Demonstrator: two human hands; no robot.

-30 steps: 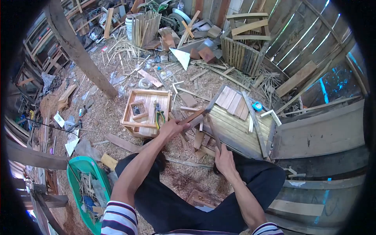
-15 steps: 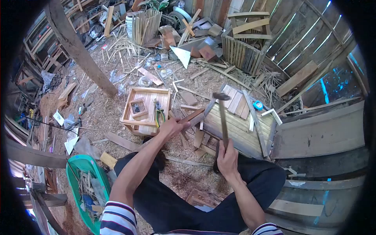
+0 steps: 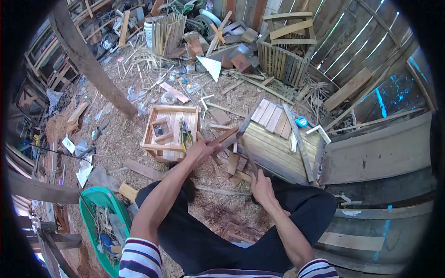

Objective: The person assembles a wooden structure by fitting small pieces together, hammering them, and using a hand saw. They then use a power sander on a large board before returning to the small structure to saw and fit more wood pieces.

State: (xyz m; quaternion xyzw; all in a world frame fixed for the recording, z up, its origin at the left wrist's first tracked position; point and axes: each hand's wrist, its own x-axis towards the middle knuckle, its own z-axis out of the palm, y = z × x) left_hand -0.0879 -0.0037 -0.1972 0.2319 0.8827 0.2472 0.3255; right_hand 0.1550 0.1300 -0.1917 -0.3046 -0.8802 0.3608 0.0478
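My left hand is closed around a narrow wooden strip, which points toward the worktop. My right hand grips a hammer by the lower part of its handle. The hammer's head overlaps the far end of the strip in this view. Just beyond lies a low slatted wooden worktop, with several short boards laid side by side along its back. Left of my left hand stands a wooden box. Pliers with green-yellow handles and a small wooden frame rest in it.
A blue tape measure and a long wood strip lie on the worktop's right side. A green tub of scraps sits at lower left. A slanted post rises at left. Offcuts and shavings litter the floor; plank walls stand at right.
My right hand has swung the hammer down and to the left, from raised over the worktop to the end of the wooden strip. The left hand stays almost in place.
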